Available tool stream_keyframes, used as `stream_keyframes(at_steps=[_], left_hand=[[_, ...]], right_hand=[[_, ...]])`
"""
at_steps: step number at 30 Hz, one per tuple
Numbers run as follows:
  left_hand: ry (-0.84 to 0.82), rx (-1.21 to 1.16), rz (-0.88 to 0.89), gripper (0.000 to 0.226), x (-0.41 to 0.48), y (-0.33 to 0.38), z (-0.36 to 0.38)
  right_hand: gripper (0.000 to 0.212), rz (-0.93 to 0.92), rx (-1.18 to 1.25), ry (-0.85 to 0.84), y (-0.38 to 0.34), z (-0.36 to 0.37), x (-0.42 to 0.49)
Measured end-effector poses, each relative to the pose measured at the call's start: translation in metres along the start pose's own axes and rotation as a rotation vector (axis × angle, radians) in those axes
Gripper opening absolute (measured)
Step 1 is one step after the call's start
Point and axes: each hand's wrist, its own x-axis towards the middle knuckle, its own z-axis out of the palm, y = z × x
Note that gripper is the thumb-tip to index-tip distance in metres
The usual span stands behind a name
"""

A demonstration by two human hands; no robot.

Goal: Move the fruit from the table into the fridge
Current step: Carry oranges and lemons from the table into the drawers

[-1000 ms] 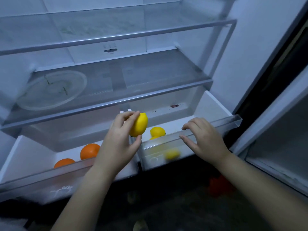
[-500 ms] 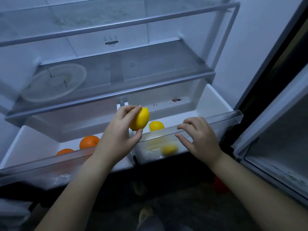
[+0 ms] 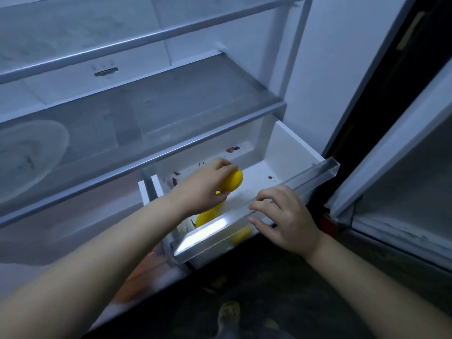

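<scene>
While the left hand [image 3: 203, 189] reached over the front edge of the right-hand drawer [image 3: 305, 152], its fingers were wrapped around 1 lemon [image 3: 233, 179], which hung above the drawer's white floor, toward the back and not yet resting on anything. Just below the wrist lay 1 more lemon [image 3: 208, 216] near the drawer's front left corner, and a yellow blur behind the clear front wall looked like another, though that was hard to tell. To set the fruit down well, the hand likely needed to lower it onto the bare floor beyond the lemon below it, then let the fingers spread only once it touched, so it would not drop or roll. Further right, the right hand [image 3: 285, 216] gripped the drawer's front rim [image 3: 318, 174], fingertips curled over the top edge and thumb against the clear face, and probably ought to keep the drawer steady.
</scene>
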Motion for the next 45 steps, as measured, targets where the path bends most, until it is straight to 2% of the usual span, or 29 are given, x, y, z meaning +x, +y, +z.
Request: stream_keyframes(at_steps=[5,9,16,25,30,35,40,45], left_hand=[[-0.135,0.021,0.046,0.056,0.038,-0.011,0.034],[-0.270,0.005,-0.023,0.058,0.054,-0.019,0.056],[-0.392,0.003,-0.059,0.057,0.057,-0.030,0.079],[-0.456,0.061,0.034,0.047,0.049,-0.031,0.094],[-0.476,0.059,0.022,0.046,0.048,-0.030,0.093],[-0.384,0.002,-0.028,0.054,0.046,-0.017,0.067],[-0.151,0.042,-0.045,0.052,0.026,0.001,0.021],[0.083,0.165,-0.155,0.049,-0.018,0.039,-0.017]], right_hand=[[0.023,0.014,-0.026,-0.001,0.000,-0.003,-0.002],[0.024,0.039,-0.050,0.034,-0.004,0.003,-0.006],[0.025,0.055,-0.079,0.091,-0.009,0.008,-0.008],[0.025,0.067,-0.108,0.119,-0.010,0.018,-0.011],[0.025,0.084,-0.102,0.128,-0.012,0.019,-0.012],[0.025,0.080,-0.099,0.106,-0.011,0.016,-0.011],[0.027,0.060,-0.075,0.046,-0.010,0.010,-0.012],[0.032,0.043,-0.049,0.017,-0.009,0.004,-0.013]])
